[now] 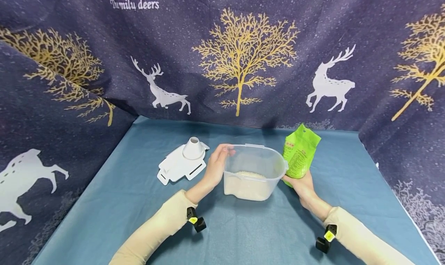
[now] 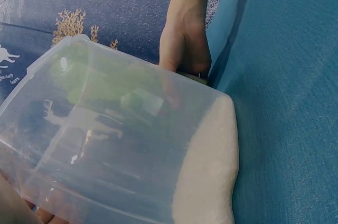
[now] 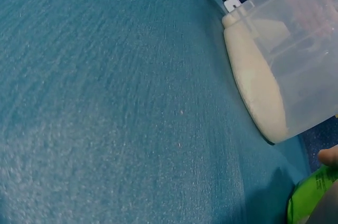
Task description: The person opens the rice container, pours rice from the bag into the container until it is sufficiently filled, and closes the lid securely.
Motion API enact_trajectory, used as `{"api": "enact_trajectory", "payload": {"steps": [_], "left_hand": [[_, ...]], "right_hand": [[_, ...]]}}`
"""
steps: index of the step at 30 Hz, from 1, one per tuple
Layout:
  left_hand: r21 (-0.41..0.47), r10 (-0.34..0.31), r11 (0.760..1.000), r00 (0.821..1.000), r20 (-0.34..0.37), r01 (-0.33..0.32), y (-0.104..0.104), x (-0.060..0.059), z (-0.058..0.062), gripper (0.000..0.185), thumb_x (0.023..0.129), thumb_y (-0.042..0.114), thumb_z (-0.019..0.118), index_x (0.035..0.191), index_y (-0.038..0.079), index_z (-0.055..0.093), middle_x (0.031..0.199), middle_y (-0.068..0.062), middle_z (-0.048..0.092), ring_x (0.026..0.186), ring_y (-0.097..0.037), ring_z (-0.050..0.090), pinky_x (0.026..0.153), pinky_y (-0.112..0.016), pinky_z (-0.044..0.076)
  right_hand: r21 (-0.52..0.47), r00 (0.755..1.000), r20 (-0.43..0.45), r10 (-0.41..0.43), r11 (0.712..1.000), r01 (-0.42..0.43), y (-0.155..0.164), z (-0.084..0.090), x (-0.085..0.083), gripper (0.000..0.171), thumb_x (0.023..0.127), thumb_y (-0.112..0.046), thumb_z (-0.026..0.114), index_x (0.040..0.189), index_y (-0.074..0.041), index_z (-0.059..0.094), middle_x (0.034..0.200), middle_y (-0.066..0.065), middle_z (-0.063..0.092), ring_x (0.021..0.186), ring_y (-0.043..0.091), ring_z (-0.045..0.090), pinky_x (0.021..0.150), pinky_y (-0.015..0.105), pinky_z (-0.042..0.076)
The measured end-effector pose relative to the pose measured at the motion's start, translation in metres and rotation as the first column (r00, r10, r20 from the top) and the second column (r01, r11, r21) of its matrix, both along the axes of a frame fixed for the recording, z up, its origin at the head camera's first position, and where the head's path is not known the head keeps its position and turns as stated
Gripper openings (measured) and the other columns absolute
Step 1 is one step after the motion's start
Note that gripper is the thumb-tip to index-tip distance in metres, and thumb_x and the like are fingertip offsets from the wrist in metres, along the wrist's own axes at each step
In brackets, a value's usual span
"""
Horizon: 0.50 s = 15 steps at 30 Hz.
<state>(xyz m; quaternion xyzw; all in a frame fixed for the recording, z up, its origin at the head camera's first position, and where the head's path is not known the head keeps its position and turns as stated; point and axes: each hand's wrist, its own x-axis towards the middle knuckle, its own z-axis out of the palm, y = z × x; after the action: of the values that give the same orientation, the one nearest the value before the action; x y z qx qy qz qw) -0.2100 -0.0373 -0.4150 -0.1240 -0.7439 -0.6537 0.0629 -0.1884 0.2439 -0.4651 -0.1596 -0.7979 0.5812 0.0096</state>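
Note:
A clear plastic container (image 1: 255, 160) stands on the table with a layer of fine white grains (image 1: 248, 186) in its bottom, which look like rice. My left hand (image 1: 216, 165) holds its left side, with fingers bent round the far corner near the rim. Some of those fingers (image 2: 47, 203) show dimly through the plastic in the left wrist view. Just right of the container, my right hand (image 1: 303, 184) grips a bright green bag (image 1: 300, 153) low down, thumb across its front. The bag is upright and leans slightly right. In the right wrist view only part of the green bag (image 3: 311, 195) shows.
A white plastic lid (image 1: 177, 164) with slots lies left of the container, a white cone-shaped piece (image 1: 194, 148) on top of it. Blue cloth (image 1: 240, 230) covers the table. A dark patterned curtain (image 1: 208, 95) hangs behind and at the sides.

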Motion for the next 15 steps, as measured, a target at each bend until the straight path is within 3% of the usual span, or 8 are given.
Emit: {"api": "enact_trajectory", "payload": {"steps": [4, 9, 15], "left_hand": [[0.017, -0.012, 1.0, 1.0, 0.007, 0.012, 0.0006, 0.0001, 0.0, 0.036, 0.106, 0.02, 0.033, 0.119, -0.001, 0.058, 0.114, -0.024, 0.067, 0.114, -0.037, 0.061, 0.105, -0.049, 0.041], [0.012, -0.008, 1.0, 1.0, 0.006, 0.008, 0.0009, 0.0001, -0.0001, 0.036, 0.105, 0.021, 0.034, 0.119, 0.0, 0.059, 0.113, -0.024, 0.067, 0.114, -0.036, 0.061, 0.105, -0.05, 0.041], [0.016, -0.014, 1.0, 1.0, 0.013, 0.014, 0.0002, 0.0022, 0.0057, 0.035, 0.106, 0.016, 0.033, 0.12, -0.005, 0.057, 0.115, -0.028, 0.065, 0.114, -0.04, 0.06, 0.106, -0.05, 0.04]], "right_hand": [[0.017, 1.0, 0.008, 0.015, 1.0, -0.015, -0.0004, -0.0005, 0.0011, 0.08, 0.079, -0.024, 0.081, 0.143, -0.016, 0.034, 0.13, 0.002, 0.049, 0.11, 0.011, 0.05, 0.088, 0.025, 0.045], [0.008, 1.0, 0.004, -0.002, 1.0, 0.002, 0.0, -0.0014, 0.0018, 0.067, 0.079, -0.024, 0.08, 0.134, -0.018, 0.043, 0.109, -0.014, 0.055, 0.089, -0.005, 0.054, 0.079, 0.02, 0.049], [-0.012, 1.0, -0.005, -0.016, 1.0, 0.016, -0.0006, -0.0027, 0.0025, 0.063, 0.079, -0.021, 0.08, 0.131, -0.016, 0.045, 0.099, -0.022, 0.054, 0.085, -0.007, 0.055, 0.077, 0.017, 0.048]]}}
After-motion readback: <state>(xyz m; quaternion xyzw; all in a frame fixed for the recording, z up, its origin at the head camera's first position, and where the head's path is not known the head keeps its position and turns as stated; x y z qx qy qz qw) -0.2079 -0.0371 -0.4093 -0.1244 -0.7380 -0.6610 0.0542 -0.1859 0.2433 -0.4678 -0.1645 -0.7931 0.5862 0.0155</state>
